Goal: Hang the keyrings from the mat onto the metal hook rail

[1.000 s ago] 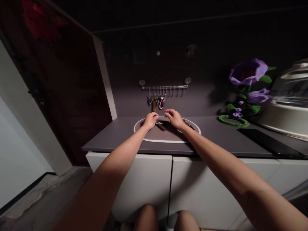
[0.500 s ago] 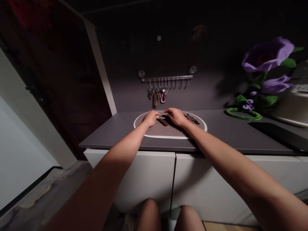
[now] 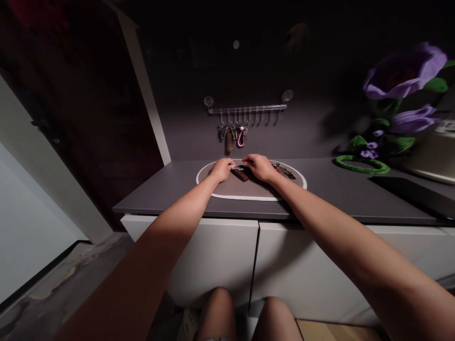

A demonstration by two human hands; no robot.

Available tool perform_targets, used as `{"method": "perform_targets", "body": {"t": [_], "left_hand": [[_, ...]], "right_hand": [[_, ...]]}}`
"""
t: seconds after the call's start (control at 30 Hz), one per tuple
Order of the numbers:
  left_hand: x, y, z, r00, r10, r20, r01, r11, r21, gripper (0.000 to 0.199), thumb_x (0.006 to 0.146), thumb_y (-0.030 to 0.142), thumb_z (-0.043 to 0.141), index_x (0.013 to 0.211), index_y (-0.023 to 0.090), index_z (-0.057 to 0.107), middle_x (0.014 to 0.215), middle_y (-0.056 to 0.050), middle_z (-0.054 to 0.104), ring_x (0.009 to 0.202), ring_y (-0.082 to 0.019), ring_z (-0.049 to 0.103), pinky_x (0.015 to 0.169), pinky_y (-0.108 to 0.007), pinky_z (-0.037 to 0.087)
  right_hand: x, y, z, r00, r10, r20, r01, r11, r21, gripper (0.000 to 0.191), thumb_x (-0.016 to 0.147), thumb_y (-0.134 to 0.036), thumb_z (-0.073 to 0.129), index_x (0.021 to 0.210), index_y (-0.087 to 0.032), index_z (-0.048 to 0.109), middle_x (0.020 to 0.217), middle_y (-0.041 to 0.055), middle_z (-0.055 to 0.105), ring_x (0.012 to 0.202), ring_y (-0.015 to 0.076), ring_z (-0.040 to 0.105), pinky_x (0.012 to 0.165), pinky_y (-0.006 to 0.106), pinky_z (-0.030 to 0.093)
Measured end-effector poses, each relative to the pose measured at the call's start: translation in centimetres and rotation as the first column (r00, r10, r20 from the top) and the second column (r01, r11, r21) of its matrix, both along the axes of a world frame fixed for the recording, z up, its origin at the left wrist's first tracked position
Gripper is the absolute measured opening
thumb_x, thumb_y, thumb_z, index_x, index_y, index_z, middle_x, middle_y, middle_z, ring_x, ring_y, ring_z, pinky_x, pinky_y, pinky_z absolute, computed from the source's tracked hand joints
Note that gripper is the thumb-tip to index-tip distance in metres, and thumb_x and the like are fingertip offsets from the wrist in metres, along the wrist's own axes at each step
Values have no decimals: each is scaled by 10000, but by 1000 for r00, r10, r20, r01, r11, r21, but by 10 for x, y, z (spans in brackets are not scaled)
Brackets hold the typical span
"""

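Both my hands meet over an oval grey mat (image 3: 249, 193) with a white rim on a dark countertop. My left hand (image 3: 221, 169) and my right hand (image 3: 259, 166) pinch the two ends of a small metal key ring with a dark red-brown fob (image 3: 241, 174) that rests on the mat. Another bunch of keys (image 3: 283, 171) lies on the mat just right of my right hand. On the wall behind, a hook rail (image 3: 247, 110) holds several key bunches, one with a pink loop (image 3: 241, 139).
The grey countertop (image 3: 170, 189) tops white cabinet doors (image 3: 216, 255). Purple artificial flowers (image 3: 401, 94) with a green ring base stand at the right, beside a pale appliance (image 3: 433, 156). A dark door (image 3: 71, 118) is at the left. My knees show below.
My hands have lowered onto the mat and closed in on the fob's key ring. The view has tilted, so the counter sits slightly higher in frame.
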State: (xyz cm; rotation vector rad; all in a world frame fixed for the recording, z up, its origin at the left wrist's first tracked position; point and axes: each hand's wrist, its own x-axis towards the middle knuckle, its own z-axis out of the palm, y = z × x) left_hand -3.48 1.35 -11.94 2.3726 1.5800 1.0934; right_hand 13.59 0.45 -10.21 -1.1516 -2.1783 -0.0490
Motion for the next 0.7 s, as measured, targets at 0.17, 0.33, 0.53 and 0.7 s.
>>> {"method": "perform_targets", "body": {"t": [0.17,0.33,0.53,0.7], "left_hand": [[2,-4,3,993,14,114,-12,1000,-12,141,771,163,497,759,142,635,819,-47,656,770,-152,563,762,-263,409],[5,-9,8,974,-2,225,6,1000,-16,121,759,137,504,708,135,613,778,-37,643,743,-132,552,735,-240,405],[8,-5,6,901,-17,434,55,996,-76,108,752,138,499,692,128,588,658,-9,591,607,-98,509,630,-221,412],[9,0,4,792,-37,610,133,985,-113,107,770,150,477,738,124,577,689,-10,594,574,-75,503,595,-210,439]], "right_hand": [[0,0,1,1000,-6,17,6,1000,-6,206,812,-191,470,923,-145,637,963,89,660,882,179,588,764,256,402],[1,0,1,1000,-10,23,10,1000,0,210,817,-207,467,927,-147,636,960,86,661,883,174,591,764,250,403],[0,-2,2,1000,-12,23,12,1000,-9,210,820,-208,465,927,-148,635,962,82,662,882,169,591,763,244,401],[0,-4,2,1000,-12,23,12,1000,-12,210,821,-204,464,925,-147,636,959,80,662,872,164,590,760,240,401]]}}
